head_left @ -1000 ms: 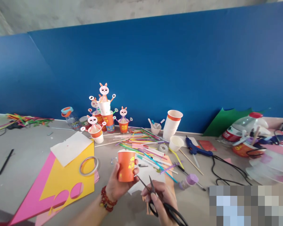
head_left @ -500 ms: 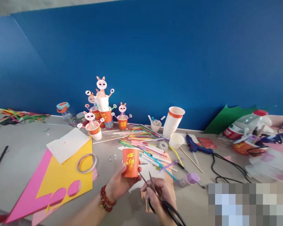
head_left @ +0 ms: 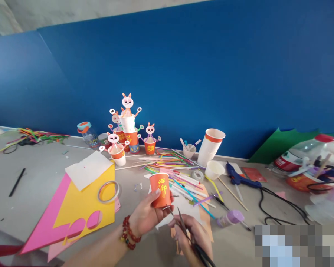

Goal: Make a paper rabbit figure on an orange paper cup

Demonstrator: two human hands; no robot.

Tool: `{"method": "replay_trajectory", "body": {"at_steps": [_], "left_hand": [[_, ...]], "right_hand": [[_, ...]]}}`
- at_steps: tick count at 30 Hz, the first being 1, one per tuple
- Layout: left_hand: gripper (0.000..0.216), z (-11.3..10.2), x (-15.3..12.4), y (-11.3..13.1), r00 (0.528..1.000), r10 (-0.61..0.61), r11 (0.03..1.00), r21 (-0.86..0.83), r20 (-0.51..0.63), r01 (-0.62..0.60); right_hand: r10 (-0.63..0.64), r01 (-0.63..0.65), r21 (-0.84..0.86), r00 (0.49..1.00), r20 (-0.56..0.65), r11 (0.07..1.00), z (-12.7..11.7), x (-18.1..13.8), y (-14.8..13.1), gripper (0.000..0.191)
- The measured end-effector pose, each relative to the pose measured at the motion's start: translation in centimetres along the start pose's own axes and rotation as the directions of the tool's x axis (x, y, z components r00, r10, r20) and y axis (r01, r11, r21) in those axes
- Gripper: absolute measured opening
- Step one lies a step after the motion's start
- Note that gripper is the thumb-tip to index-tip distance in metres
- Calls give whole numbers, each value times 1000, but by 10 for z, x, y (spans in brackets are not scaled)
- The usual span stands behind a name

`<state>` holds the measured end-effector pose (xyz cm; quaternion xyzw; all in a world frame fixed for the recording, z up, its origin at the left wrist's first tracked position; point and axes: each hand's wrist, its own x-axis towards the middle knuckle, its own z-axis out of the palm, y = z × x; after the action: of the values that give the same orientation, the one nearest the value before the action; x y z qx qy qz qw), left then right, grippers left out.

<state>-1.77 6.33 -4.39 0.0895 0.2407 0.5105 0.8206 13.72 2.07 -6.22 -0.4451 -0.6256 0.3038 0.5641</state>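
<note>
My left hand (head_left: 146, 218) grips a small orange paper cup (head_left: 160, 190) with yellow print, held upright over the table. My right hand (head_left: 193, 235) holds black scissors (head_left: 183, 227) with the blades parted, their tips right at the cup's lower right edge. A red bead bracelet (head_left: 129, 233) sits on my left wrist. White paper (head_left: 180, 207) lies on the table under both hands.
A roll of clear tape (head_left: 108, 191) rests on yellow and pink foam sheets (head_left: 80, 207). Behind lie several coloured straws (head_left: 169, 167), bunny cup figures (head_left: 127, 129), a stack of paper cups (head_left: 211, 146), a blue glue gun (head_left: 236, 178) with its cord, and a plastic bottle (head_left: 303, 154).
The cup has tilted slightly and moved a little right, and the scissor tips have come up against its base. The view has shifted slightly.
</note>
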Motion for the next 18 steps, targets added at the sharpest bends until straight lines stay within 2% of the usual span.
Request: {"method": "replay_trajectory", "body": {"at_steps": [6,11,14,18], "left_hand": [[31,8,13,2,997,-54,982,-184,-49,44],[48,-3,16,-5,997,-70,969,-241,-36,59],[47,-8,16,-6,998,-54,967,-249,-26,46],[44,-9,15,-5,999,-52,952,-303,0,49]], "right_hand": [[-23,22,-19,999,-24,1000,-2,4,-8,22],[86,-86,-36,996,-24,996,2,0,6,33],[118,-119,16,992,44,993,3,1,14,37],[81,-90,42,980,181,995,-2,6,12,30]]}}
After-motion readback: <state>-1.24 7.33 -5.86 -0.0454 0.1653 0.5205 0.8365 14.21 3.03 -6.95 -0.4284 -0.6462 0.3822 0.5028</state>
